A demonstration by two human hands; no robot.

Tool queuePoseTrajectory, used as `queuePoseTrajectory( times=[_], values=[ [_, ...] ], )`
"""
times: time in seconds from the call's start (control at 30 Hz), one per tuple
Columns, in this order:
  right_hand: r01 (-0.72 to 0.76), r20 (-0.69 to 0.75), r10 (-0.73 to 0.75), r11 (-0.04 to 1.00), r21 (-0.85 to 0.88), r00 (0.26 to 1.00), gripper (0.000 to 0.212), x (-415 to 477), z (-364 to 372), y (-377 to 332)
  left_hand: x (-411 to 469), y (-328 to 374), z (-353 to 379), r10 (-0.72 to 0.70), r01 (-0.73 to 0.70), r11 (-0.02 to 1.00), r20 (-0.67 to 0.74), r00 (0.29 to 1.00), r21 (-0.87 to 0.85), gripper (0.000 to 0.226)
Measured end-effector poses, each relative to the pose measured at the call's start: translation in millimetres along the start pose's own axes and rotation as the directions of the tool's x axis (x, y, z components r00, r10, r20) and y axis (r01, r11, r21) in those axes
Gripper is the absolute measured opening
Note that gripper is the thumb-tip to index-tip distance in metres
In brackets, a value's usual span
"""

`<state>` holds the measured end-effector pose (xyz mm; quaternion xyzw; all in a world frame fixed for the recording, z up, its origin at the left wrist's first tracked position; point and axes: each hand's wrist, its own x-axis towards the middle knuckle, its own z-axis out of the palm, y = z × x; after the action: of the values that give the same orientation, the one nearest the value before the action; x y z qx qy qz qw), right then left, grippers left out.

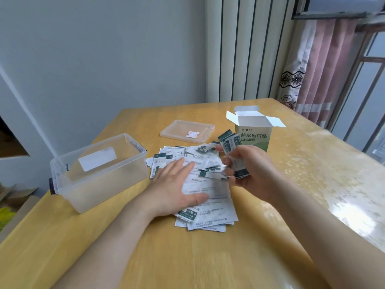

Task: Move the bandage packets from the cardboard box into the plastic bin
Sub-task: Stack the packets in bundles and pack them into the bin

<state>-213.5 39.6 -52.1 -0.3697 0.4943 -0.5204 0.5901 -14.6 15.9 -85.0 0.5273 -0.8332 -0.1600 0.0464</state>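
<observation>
A pale wooden surface (158, 257) under a clear glossy cover fills the foreground, pushed into a corner of grey-blue wall. Nearest on it lies a loose heap of bandage packets (205, 207), white with green ends, spread flat and overlapping. The left hand (177, 184) rests palm down on the heap with fingers spread wide and flat, gripping nothing. Just to its right the right hand (248, 170) is raised above the heap, fingers curled around a held stack of packets (231, 147) that fans upward out of the grip. Left of the heap, just beside it, stands the clear plastic bin (100, 184), open-topped, with a white label on its far wall; no packets show inside. Beyond the hands the cardboard box (254, 136) stands upright, green and white with printed characters, its top flaps open. Left of the box, the bin's clear lid (187, 130) lies flat with a small sticker on it
</observation>
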Motion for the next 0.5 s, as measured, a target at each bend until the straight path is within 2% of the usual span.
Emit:
queuePoseTrajectory(
  times=[0.07, 0.1, 0.13, 0.17, 0.2, 0.23, 0.27, 0.33, 0.37, 0.43, 0.5],
  values=[
    [0.043, -0.05, -0.055, 0.976, -0.214, 0.997, 0.028, -0.1, -1.6, 1.2, 0.3, 5.2, 2.5, 0.032, -0.032, 0.999, -0.014, 0.999, 0.042, 0.095],
    [0.088, -0.06, -0.122, 0.912, -0.4, 0.991, 0.024, -0.4, -1.8, 3.4, -0.1, 7.4, 1.4, 0.049, -0.045, 0.997, -0.053, 0.997, 0.065, 0.091],
    [0.143, -0.04, -0.211, 0.777, -0.613, 0.977, 0.021, 0.2, -1.7, 5.0, -1.1, 8.2, -0.6, 0.065, -0.055, 0.994, -0.104, 0.992, 0.092, 0.084],
    [0.184, 0.015, -0.283, 0.582, -0.792, 0.959, 0.02, 2.0, -1.6, 8.3, -2.4, 8.2, -2.3, 0.091, -0.074, 0.991, -0.162, 0.983, 0.111, 0.075],
    [0.2, 0.067, -0.319, 0.407, -0.891, 0.946, 0.021, 4.1, -0.8, 12.2, -4.2, 8.5, -3.8, 0.13, -0.106, 0.987, -0.212, 0.969, 0.119, 0.064],
    [0.199, 0.093, -0.32, 0.318, -0.927, 0.943, 0.022, 6.1, -0.6, 16.0, -5.2, 9.0, -4.8, 0.173, -0.147, 0.982, -0.252, 0.952, 0.119, 0.054],
    [0.203, 0.108, -0.311, 0.292, -0.935, 0.944, 0.024, 7.2, -1.1, 19.0, -5.9, 10.1, -5.7, 0.21, -0.184, 0.976, -0.282, 0.936, 0.115, 0.045],
    [0.212, 0.119, -0.305, 0.295, -0.932, 0.945, 0.026, 9.1, -1.7, 21.1, -5.7, 11.2, -6.2, 0.246, -0.227, 0.969, -0.312, 0.918, 0.096, 0.03],
    [0.223, 0.119, -0.305, 0.333, -0.916, 0.945, 0.029, 10.6, -2.4, 20.4, -4.7, 10.7, -6.1, 0.257, -0.241, 0.966, -0.318, 0.912, 0.088, 0.022],
    [0.247, 0.123, -0.267, 0.503, -0.828, 0.956, 0.038, 8.9, -3.3, 16.1, -3.3, 8.5, -5.7, 0.282, -0.276, 0.959, -0.337, 0.898, 0.067, 0.009],
    [0.239, 0.156, -0.184, 0.653, -0.719, 0.971, 0.046, 5.0, -4.5, 11.2, -4.2, 7.3, -7.0, 0.265, -0.287, 0.958, -0.378, 0.887, -0.001, 0.006]
  ],
)
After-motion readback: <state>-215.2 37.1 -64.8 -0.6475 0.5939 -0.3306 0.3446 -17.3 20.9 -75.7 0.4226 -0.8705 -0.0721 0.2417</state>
